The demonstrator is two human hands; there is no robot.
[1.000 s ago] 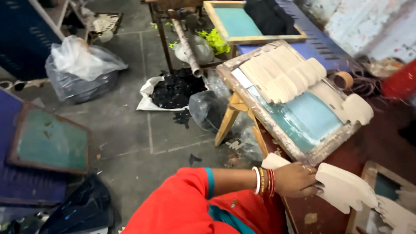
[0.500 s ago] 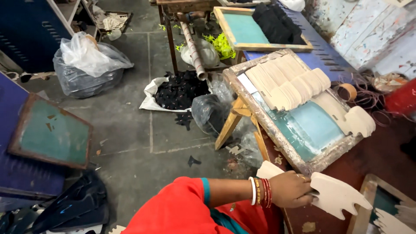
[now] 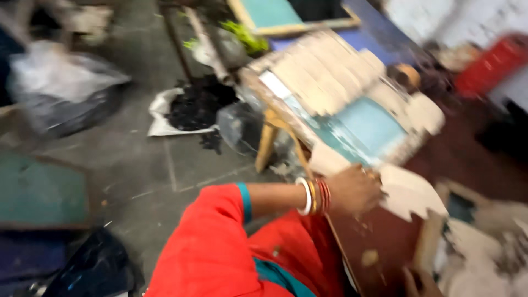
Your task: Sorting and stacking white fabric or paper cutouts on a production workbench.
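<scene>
My left hand (image 3: 352,190), with bangles at the wrist and a red sleeve, grips a flat cream cutout piece (image 3: 410,195) with a notched edge. It holds the piece just below the lower corner of a tilted wooden frame with a teal screen (image 3: 368,124). Several similar cream pieces (image 3: 324,71) lie in a row on the frame's upper part. Part of my right hand (image 3: 418,280) shows at the bottom edge, beside another wooden frame (image 3: 426,247). Its grip is hidden. The whole view is blurred.
A dark red tabletop (image 3: 385,247) lies under the hands. On the grey floor are a black powder pile on a white sheet (image 3: 198,104), a filled plastic bag (image 3: 60,88) and a green framed screen (image 3: 38,192). A red object (image 3: 487,63) sits at the top right.
The view has swung and blurred. My left hand still grips the cream cutout and now sits closer to the tilted frame's lower corner.
</scene>
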